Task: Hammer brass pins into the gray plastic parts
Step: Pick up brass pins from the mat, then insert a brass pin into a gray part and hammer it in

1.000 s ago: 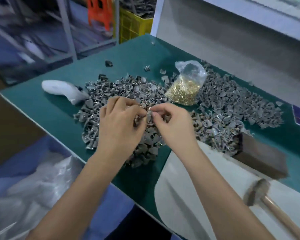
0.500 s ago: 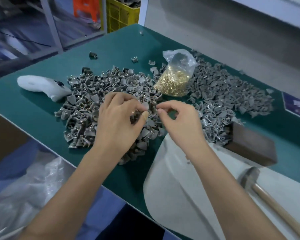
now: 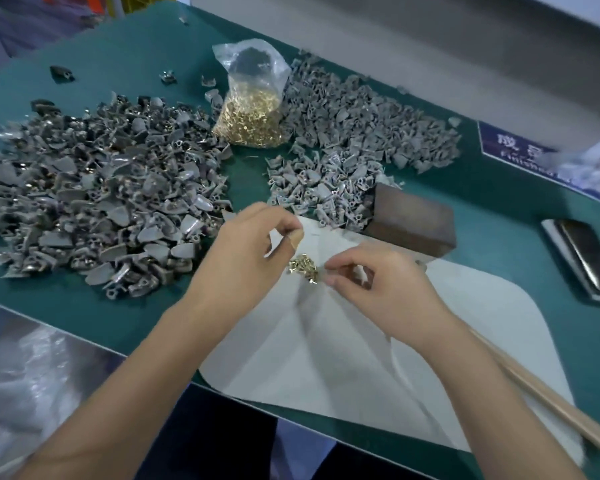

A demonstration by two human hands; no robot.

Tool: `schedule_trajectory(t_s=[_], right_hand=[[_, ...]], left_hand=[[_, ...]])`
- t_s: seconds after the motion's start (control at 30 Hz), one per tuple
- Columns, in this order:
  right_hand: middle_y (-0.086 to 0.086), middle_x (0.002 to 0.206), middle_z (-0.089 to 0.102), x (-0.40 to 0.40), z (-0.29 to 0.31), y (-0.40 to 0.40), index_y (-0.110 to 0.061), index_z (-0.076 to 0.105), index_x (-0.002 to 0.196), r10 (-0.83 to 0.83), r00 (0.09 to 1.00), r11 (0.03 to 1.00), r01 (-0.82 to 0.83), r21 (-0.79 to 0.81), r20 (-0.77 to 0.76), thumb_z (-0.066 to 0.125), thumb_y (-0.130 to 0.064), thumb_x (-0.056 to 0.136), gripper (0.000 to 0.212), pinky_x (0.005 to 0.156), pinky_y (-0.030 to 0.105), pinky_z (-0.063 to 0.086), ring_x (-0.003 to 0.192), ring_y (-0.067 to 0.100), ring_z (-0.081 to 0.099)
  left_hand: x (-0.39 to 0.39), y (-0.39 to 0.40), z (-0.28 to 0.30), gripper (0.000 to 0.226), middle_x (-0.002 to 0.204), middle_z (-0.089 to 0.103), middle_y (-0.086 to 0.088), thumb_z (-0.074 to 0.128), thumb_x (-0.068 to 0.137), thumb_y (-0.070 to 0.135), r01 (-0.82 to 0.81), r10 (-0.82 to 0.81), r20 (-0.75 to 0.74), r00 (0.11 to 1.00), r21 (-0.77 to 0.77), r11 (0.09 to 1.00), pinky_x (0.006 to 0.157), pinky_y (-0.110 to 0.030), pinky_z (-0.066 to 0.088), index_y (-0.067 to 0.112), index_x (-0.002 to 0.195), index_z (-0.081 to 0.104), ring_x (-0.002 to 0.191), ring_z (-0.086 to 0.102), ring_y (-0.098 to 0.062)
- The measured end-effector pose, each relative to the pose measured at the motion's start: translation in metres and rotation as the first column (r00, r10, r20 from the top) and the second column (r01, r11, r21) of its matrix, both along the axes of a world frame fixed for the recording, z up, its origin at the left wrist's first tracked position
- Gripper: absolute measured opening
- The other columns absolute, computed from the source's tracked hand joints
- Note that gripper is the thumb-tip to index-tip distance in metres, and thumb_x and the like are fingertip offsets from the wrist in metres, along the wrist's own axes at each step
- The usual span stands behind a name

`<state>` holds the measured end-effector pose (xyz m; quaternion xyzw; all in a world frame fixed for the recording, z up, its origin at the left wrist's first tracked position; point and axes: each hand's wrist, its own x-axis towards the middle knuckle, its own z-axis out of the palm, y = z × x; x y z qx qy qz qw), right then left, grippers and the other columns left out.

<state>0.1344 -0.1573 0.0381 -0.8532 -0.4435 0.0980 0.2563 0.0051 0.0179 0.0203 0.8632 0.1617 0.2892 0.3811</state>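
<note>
- A blue sign (image 3: pixel 520 157) with white lettering lies flat on the green worktop (image 3: pixel 499 209) at its far right edge, partly covered by a blurred white object.
- Its upper line shows Chinese characters; the first reads as "成", the rest being smeared or hidden.
- A lower line in Latin letters begins "Finish", with the remainder too blurred and covered to make out.
- No other lettering, brand or number is legible anywhere else in view.
</note>
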Motion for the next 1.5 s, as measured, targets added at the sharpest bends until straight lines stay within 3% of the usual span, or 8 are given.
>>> schedule_trajectory(t_s=[0.13,0.3,0.5,0.77,0.93,1.07,1.23,1.5], right_hand=[[-0.014,0.089,0.064,-0.008,-0.005,-0.004,-0.036,0.075,0.096,0.009,0.999,1.000,-0.010,0.014,0.049,0.077,-0.057,0.079,0.026,0.075,0.032,0.048,0.092,0.005,0.060],[-0.015,0.086,0.063,-0.015,-0.010,-0.003,-0.036,0.079,0.094,-0.018,0.990,0.997,0.008,0.074,0.140,0.075,-0.038,0.090,0.006,0.077,0.041,0.050,0.092,0.014,0.059],[-0.016,0.083,0.064,-0.019,-0.008,-0.003,-0.034,0.075,0.089,-0.083,0.962,0.994,0.060,0.093,0.260,0.070,-0.051,0.089,0.019,0.067,0.008,0.026,0.090,0.010,0.059],[-0.014,0.079,0.063,-0.027,-0.010,0.003,-0.035,0.075,0.082,-0.119,0.932,0.992,0.095,0.087,0.342,0.077,-0.047,0.085,0.012,0.064,0.006,0.011,0.085,0.008,0.057],[-0.012,0.079,0.063,-0.024,-0.012,0.003,-0.030,0.070,0.080,-0.088,0.941,0.993,0.056,0.104,0.328,0.078,-0.037,0.086,0.012,0.063,0.026,0.019,0.087,0.012,0.060],[-0.013,0.087,0.066,-0.021,-0.013,0.001,-0.028,0.069,0.087,-0.079,0.964,0.985,0.036,0.170,0.253,0.071,-0.036,0.092,0.010,0.071,0.031,0.042,0.093,0.014,0.060],[-0.016,0.093,0.066,-0.003,-0.011,-0.012,-0.026,0.067,0.092,-0.229,0.970,0.885,0.170,0.433,0.087,0.062,-0.034,0.099,0.012,0.070,0.032,0.046,0.085,0.004,0.055],[-0.017,0.091,0.064,0.012,-0.009,-0.018,-0.027,0.066,0.094,-0.283,0.956,0.809,0.284,0.515,-0.082,0.062,-0.029,0.100,0.007,0.070,0.020,0.041,0.083,0.009,0.059]], left_hand=[[-0.001,-0.004,-0.005,0.013,0.078,0.060,0.021,0.069,0.093,0.012,-0.002,0.000,-0.049,0.999,-0.041,0.999,0.062,-0.006,0.036,0.023,0.087,0.068,0.061,0.050,0.004],[-0.003,-0.006,-0.002,0.015,0.068,0.056,0.034,0.069,0.092,0.016,-0.009,0.003,-0.069,0.998,-0.077,0.997,0.056,-0.008,0.036,0.027,0.083,0.067,0.051,0.045,-0.005],[-0.003,-0.005,-0.003,0.017,0.069,0.055,0.035,0.070,0.093,0.017,0.005,-0.011,-0.088,0.996,-0.065,0.998,0.056,-0.009,0.036,0.030,0.083,0.066,0.051,0.044,-0.006],[0.000,-0.009,-0.004,0.015,0.082,0.059,0.020,0.070,0.090,0.018,0.026,-0.034,-0.133,0.991,-0.059,0.998,0.059,-0.017,0.041,0.031,0.083,0.069,0.059,0.050,-0.014],[0.010,-0.014,0.004,0.014,0.082,0.062,0.024,0.071,0.092,0.017,0.028,-0.036,-0.113,0.993,-0.071,0.997,0.057,-0.014,0.039,0.030,0.085,0.070,0.059,0.049,-0.014],[0.048,-0.011,0.016,0.011,0.095,0.066,0.017,0.071,0.092,0.023,0.144,-0.143,-0.099,0.985,0.000,0.990,0.075,-0.012,0.041,0.030,0.100,0.071,0.084,0.054,0.001],[0.107,0.010,0.021,0.056,0.135,0.049,0.006,0.063,0.080,0.066,0.330,-0.228,-0.285,0.931,0.389,0.860,0.116,-0.045,0.027,0.032,0.124,0.062,0.136,0.032,-0.019],[0.135,0.030,0.013,0.079,0.157,0.036,0.004,0.040,0.068,0.096,0.462,-0.325,-0.371,0.870,0.385,0.799,0.121,-0.052,0.014,0.038,0.116,0.062,0.153,0.011,-0.018]])
